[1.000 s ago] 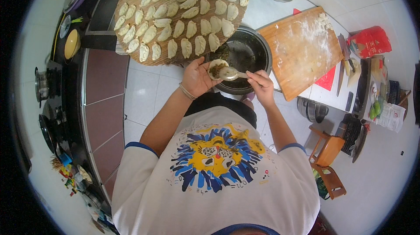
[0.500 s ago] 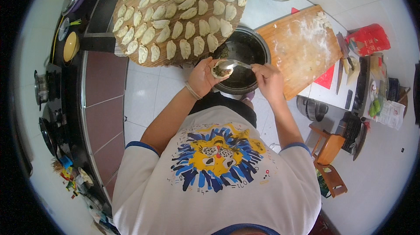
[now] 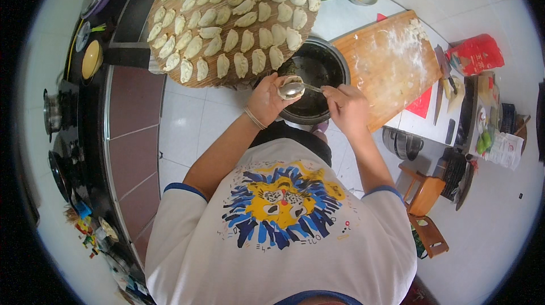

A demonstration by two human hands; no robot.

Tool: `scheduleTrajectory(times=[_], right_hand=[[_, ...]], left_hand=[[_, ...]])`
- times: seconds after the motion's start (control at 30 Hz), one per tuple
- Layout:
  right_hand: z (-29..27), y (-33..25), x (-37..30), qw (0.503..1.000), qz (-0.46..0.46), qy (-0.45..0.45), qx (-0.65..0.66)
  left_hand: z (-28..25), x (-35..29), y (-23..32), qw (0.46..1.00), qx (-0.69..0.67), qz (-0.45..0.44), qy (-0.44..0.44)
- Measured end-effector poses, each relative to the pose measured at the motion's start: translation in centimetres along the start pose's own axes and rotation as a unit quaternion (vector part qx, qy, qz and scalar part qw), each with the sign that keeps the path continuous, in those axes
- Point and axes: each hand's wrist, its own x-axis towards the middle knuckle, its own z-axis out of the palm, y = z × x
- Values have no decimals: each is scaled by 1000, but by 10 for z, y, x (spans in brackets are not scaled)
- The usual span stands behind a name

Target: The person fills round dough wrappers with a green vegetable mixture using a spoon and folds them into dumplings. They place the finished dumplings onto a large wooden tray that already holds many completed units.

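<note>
In my left hand lies a round dumpling wrapper, cupped by the fingers. My right hand grips the handle of a metal spoon, whose bowl rests over the wrapper and hides most of the filling. Both hands are above the near side of a dark round pot with some greenish filling inside. Just beyond my left hand is a round wooden board covered with rows of folded dumplings.
To the right, a floured wooden cutting board lies on a white table, with a knife and a red bag beyond it. A dark counter runs along the left. A small wooden chair stands at right.
The spoon's bowl has turned and now presses down over the wrapper, covering more of the filling. Both hands stay in nearly the same place.
</note>
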Motion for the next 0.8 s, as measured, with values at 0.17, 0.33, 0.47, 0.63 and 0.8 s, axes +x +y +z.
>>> scheduleTrajectory(times=[0.17, 0.33, 0.47, 0.63, 0.8], right_hand=[[6, 11, -6, 997, 67, 33, 37], [31, 40, -17, 990, 135, 17, -49], [103, 47, -37, 972, 55, -109, -203], [115, 16, -49, 970, 5, -209, -126], [44, -9, -11, 998, 28, -31, 47]], left_hand=[[-6, 2, -4, 1000, 1, 23, -9], [5, -12, 6, 999, 9, 37, 29], [8, -17, 8, 999, 19, 35, -22], [19, -18, 17, 999, 22, 30, -37], [24, -20, 25, 997, -1, 21, -80]])
